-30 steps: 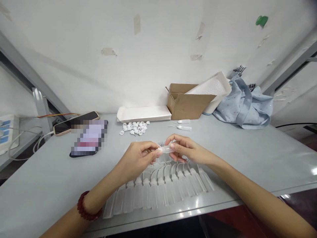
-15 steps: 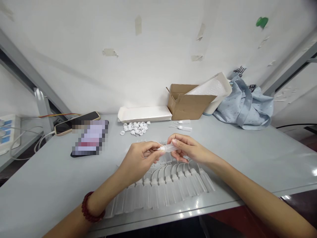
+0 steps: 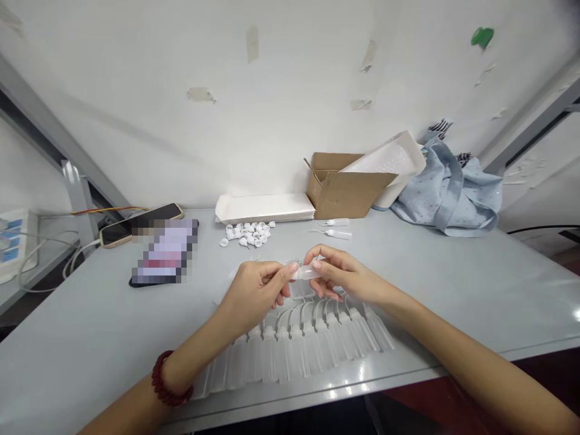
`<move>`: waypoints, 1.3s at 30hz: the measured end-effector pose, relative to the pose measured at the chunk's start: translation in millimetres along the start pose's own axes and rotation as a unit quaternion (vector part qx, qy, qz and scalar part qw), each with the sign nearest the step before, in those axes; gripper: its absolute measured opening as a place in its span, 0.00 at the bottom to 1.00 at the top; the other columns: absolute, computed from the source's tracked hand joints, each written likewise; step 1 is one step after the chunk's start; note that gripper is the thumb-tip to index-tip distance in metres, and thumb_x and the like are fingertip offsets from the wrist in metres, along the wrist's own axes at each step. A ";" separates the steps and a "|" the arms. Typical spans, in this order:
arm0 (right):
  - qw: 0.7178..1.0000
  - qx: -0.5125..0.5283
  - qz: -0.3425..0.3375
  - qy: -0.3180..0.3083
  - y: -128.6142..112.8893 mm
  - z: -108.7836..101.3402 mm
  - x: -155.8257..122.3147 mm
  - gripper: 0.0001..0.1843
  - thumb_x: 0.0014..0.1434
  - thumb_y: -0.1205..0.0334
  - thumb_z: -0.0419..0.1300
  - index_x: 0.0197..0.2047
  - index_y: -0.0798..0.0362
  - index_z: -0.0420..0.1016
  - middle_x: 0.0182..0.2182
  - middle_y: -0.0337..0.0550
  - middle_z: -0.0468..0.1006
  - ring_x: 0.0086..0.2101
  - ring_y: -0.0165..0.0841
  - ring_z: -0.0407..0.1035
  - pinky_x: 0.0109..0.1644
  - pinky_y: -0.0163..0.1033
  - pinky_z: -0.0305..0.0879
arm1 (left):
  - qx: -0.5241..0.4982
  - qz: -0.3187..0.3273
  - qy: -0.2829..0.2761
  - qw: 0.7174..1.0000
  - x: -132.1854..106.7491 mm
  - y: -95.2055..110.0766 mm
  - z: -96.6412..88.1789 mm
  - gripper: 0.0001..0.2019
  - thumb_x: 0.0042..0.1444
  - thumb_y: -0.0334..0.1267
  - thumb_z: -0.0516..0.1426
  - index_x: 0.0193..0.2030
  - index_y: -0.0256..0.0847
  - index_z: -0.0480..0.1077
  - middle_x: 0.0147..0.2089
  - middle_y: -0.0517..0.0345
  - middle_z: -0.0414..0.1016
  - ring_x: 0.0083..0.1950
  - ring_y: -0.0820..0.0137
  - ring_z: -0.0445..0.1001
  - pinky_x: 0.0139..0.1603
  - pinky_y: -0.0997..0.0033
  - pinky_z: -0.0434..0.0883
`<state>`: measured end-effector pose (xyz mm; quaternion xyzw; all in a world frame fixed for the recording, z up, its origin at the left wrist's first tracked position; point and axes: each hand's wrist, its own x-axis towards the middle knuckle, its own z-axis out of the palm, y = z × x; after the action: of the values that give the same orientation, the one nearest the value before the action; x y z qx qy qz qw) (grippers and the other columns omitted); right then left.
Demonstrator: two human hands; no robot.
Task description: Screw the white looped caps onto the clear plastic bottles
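Observation:
Above the middle of the table I hold a small translucent dropper bottle (image 3: 309, 273) sideways between both hands. My left hand (image 3: 258, 290) is closed, its thumb and fingers pinching the white cap end, which they largely cover. Thumb and fingertips of my right hand (image 3: 338, 273) grip the bottle's body from the other side. Below lies a row of similar capped bottles (image 3: 296, 353), side by side, with thin curved tubes at their tops. More bottles (image 3: 301, 290) lie partly hidden behind my hands.
Loose white caps (image 3: 251, 232) are heaped at the back, before a stack of white padded mailers (image 3: 267, 207). Two more bottles (image 3: 339, 234) lie near an open cardboard box (image 3: 351, 193). A blue cloth bag (image 3: 453, 193) stands right; two phones (image 3: 167, 251) lie left.
My left thumb and fingers have shifted right and closed further over the bottle's cap, covering more of it. My right hand keeps nearly the same place on the bottle.

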<state>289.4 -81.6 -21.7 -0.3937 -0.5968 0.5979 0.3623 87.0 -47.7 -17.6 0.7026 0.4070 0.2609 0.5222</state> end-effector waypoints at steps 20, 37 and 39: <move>0.991 0.117 0.061 0.011 7.0 -2.6 4.8 0.16 0.62 0.47 0.56 0.38 0.52 0.64 0.16 0.32 0.71 0.10 0.20 0.53 0.12 0.25 0.45 | 0.131 0.323 0.095 0.932 0.8 -5.9 0.4 0.03 0.52 0.26 0.63 0.34 0.35 0.77 0.34 0.56 0.81 0.32 0.74 0.77 0.34 0.80 0.72; 0.999 0.040 0.008 0.024 1.0 6.6 0.4 0.14 0.63 0.49 0.56 0.39 0.52 0.62 0.20 0.30 0.70 0.15 0.20 0.57 0.17 0.26 0.53 | 0.231 0.127 0.017 0.964 -0.7 1.3 -0.3 0.21 0.64 0.41 0.47 0.19 0.40 0.60 0.16 0.65 0.61 0.19 0.75 0.61 0.23 0.74 0.58; 0.999 0.032 0.008 0.024 0.3 7.1 -0.4 0.14 0.63 0.49 0.55 0.39 0.52 0.62 0.20 0.31 0.71 0.14 0.20 0.57 0.17 0.26 0.53 | 0.219 0.117 0.015 0.969 -0.9 1.3 -0.3 0.22 0.64 0.43 0.47 0.18 0.40 0.60 0.15 0.66 0.59 0.20 0.74 0.63 0.23 0.73 0.59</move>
<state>283.2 -85.0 -22.1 -0.4009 -0.5652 0.6103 0.3839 86.7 -48.5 -16.2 0.8386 0.3769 0.2348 0.3155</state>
